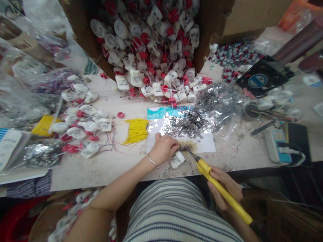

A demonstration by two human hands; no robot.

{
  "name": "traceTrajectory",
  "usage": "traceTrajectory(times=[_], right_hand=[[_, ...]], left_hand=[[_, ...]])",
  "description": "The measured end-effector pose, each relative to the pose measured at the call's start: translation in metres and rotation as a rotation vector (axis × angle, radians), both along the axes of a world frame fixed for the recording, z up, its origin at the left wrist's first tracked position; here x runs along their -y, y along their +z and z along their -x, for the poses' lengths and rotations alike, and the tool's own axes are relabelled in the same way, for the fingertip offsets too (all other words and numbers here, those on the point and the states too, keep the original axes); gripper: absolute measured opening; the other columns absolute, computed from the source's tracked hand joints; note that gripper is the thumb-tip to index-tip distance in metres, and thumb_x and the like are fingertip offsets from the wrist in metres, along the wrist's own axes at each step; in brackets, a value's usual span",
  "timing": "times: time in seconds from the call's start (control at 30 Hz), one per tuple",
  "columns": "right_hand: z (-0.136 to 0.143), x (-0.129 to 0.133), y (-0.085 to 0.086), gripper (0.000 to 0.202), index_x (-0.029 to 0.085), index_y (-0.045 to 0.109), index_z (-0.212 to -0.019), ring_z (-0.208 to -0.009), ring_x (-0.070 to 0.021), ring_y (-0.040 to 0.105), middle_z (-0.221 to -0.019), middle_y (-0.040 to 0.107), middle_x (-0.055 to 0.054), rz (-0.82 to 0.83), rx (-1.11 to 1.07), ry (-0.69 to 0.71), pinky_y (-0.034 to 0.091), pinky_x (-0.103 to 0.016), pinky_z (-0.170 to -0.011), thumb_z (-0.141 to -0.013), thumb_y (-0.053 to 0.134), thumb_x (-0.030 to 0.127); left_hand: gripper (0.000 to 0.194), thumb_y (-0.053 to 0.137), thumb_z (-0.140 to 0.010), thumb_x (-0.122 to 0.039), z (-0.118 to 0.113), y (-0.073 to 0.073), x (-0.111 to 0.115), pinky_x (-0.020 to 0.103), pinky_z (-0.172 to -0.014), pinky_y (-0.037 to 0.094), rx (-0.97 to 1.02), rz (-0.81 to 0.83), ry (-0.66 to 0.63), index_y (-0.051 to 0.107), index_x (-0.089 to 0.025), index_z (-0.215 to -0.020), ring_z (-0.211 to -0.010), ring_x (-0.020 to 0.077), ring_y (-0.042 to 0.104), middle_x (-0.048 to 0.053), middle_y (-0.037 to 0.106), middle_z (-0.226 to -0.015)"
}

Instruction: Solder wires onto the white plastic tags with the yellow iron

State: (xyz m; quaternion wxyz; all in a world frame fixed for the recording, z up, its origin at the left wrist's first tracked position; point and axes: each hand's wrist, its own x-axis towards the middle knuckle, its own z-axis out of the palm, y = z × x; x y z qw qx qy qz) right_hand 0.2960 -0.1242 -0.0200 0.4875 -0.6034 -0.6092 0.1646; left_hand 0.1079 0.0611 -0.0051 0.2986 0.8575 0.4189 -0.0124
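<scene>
My right hand (225,185) is wrapped round a yellow soldering iron (219,186), whose metal tip points up and left at a brownish patch (189,147) on white paper. My left hand (164,148) has its fingers pinched together close to the tip; whatever they hold is too small to make out. Just below the fingertips lies a white plastic part (177,160) with thin wires. Small silvery metal pieces (191,122) are heaped above the hands, and a bundle of yellow wires (137,131) lies to their left.
An open cardboard box (214,25) spills white and red parts at the back. More white parts (75,132) lie left, by plastic bags. At right are a clear bag (227,104) of metal pieces, a black box (264,77) and a power strip (277,146).
</scene>
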Motion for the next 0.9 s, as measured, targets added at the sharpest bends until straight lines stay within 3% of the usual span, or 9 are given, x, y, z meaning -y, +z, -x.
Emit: traceTrajectory(times=[0.3, 0.8, 0.9], right_hand=[[0.004, 0.004, 0.012, 0.053, 0.022, 0.059, -0.119, -0.094, -0.0288, 0.068, -0.114, 0.066, -0.009, 0.005, 0.074, 0.018, 0.065, -0.041, -0.074, -0.069, 0.059, 0.004], [0.000, 0.002, 0.012, 0.052, 0.020, 0.057, -0.122, -0.101, -0.0245, 0.066, -0.118, 0.063, -0.009, 0.038, 0.180, 0.183, 0.062, -0.035, -0.083, -0.072, 0.059, 0.004], [0.000, 0.006, 0.011, 0.051, 0.018, 0.059, -0.119, -0.098, -0.0247, 0.066, -0.117, 0.064, -0.010, 0.005, 0.157, 0.128, 0.062, -0.036, -0.081, -0.071, 0.060, 0.004]], left_hand=[[0.020, 0.053, -0.083, -0.023, 0.002, 0.010, 0.001, 0.039, -0.080, 0.023, -0.041, -0.001, 0.007, 0.068, -0.022, -0.070, -0.078, 0.0196, 0.057, 0.001, 0.070, -0.074], [0.023, 0.049, -0.081, -0.021, -0.006, 0.005, -0.002, 0.042, -0.079, 0.025, -0.133, 0.001, -0.072, 0.070, -0.021, -0.071, -0.079, 0.0230, 0.057, 0.005, 0.070, -0.073], [0.023, 0.049, -0.080, -0.021, -0.007, 0.005, -0.002, 0.042, -0.079, 0.025, -0.147, -0.002, -0.061, 0.070, -0.021, -0.070, -0.078, 0.0232, 0.058, 0.005, 0.070, -0.073]])
